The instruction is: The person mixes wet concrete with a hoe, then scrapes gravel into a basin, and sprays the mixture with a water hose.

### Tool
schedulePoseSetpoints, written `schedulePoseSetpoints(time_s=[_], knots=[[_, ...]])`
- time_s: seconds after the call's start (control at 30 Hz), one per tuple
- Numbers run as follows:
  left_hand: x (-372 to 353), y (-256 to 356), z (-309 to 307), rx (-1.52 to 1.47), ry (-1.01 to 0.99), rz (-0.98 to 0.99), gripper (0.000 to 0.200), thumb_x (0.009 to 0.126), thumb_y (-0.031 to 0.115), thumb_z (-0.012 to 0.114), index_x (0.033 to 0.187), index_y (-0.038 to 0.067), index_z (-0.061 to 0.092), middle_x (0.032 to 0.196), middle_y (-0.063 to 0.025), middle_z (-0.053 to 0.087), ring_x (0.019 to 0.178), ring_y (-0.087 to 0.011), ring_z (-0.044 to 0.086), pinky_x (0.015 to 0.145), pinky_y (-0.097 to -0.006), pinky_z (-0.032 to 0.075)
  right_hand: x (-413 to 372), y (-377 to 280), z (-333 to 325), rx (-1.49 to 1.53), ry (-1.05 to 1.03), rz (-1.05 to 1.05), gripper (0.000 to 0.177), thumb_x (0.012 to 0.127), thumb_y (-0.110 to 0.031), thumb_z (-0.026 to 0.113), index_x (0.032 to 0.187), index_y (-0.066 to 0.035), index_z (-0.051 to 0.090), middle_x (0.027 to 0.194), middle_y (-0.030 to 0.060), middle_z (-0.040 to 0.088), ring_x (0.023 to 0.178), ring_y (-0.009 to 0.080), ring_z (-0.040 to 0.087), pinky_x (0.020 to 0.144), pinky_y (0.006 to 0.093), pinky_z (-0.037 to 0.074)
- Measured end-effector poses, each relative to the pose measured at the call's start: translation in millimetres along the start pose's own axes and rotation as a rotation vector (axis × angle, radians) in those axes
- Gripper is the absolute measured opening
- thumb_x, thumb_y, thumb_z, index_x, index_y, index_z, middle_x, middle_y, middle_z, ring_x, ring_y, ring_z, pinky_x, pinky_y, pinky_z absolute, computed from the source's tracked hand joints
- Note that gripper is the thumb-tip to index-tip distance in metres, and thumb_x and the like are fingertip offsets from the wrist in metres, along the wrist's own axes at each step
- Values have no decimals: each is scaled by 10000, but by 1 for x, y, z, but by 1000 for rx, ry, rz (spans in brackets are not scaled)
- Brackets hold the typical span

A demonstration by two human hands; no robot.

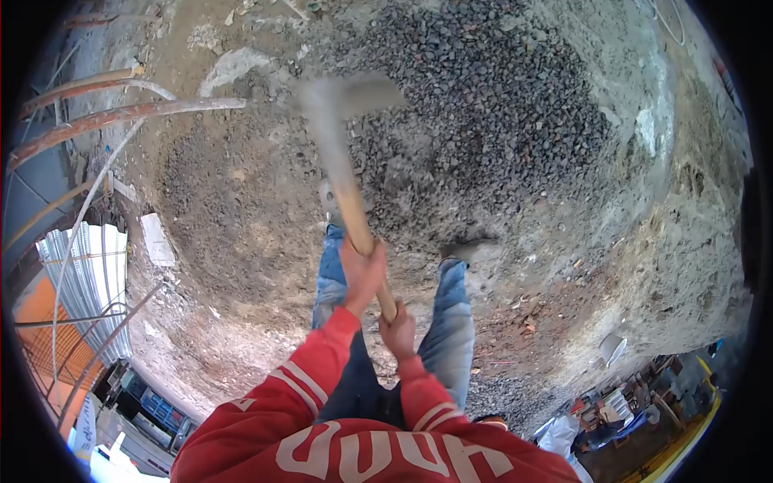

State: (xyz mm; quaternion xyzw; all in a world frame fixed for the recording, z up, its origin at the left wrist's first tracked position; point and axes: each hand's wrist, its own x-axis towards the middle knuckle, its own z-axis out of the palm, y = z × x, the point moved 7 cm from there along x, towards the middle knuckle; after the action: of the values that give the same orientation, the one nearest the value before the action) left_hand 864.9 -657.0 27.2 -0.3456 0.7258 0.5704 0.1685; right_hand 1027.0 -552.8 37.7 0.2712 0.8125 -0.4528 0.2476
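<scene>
A hoe (351, 205) with a pale wooden handle is raised in front of me, slanting up and to the left. Its metal head is smeared by motion, with the blade pointing right over the ground. My left hand (364, 272) is wrapped round the middle of the handle. Lower down, close to the handle's end, my right hand (398, 332) is closed on it too. Dark gravel (499, 97) lies spread on the ground beyond the blade, mixing with grey soil closer to my feet.
Bent rusty bars (129, 119) reach in from the left. Below them stands a corrugated metal sheet (97, 274), near a pale slab piece (158, 240). An earth bank (684, 241) rises on the right. Assorted clutter (620, 410) and a white bag (557, 435) are at lower right.
</scene>
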Motion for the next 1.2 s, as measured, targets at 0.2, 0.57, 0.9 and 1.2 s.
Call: schedulePoseSetpoints(time_s=[0.2,0.57,0.9,1.2], knots=[[145,86,9,-356,201,300,107,836,16,545,772,13,459,547,-56,491,392,-131,467,373,-287,404,195,-61,6,-161,-151,-227,379,766,-160,673,1073,-19,501,740,222,635,724,421,636,645,494,521],[73,-145,107,-457,-47,-463,99,781,2,556,763,32,463,536,-46,449,424,-164,460,396,-334,428,66,63,-86,-401,-176,161,358,788,-172,609,1097,-49,476,781,218,645,723,423,638,658,527,507],[-66,21,162,-362,-357,-149,169,849,71,610,833,32,446,536,-37,465,402,-139,461,407,-304,424,1,74,-143,-167,174,208,282,729,-153,691,953,-76,538,708,221,630,674,414,627,599,501,501],[87,23,276,240,-150,464,238,751,107,646,920,-13,528,640,-137,592,564,-343,612,552,-391,510,148,128,-77,275,187,157,349,748,-158,659,1038,-2,541,770,271,614,772,461,607,658,502,478]])
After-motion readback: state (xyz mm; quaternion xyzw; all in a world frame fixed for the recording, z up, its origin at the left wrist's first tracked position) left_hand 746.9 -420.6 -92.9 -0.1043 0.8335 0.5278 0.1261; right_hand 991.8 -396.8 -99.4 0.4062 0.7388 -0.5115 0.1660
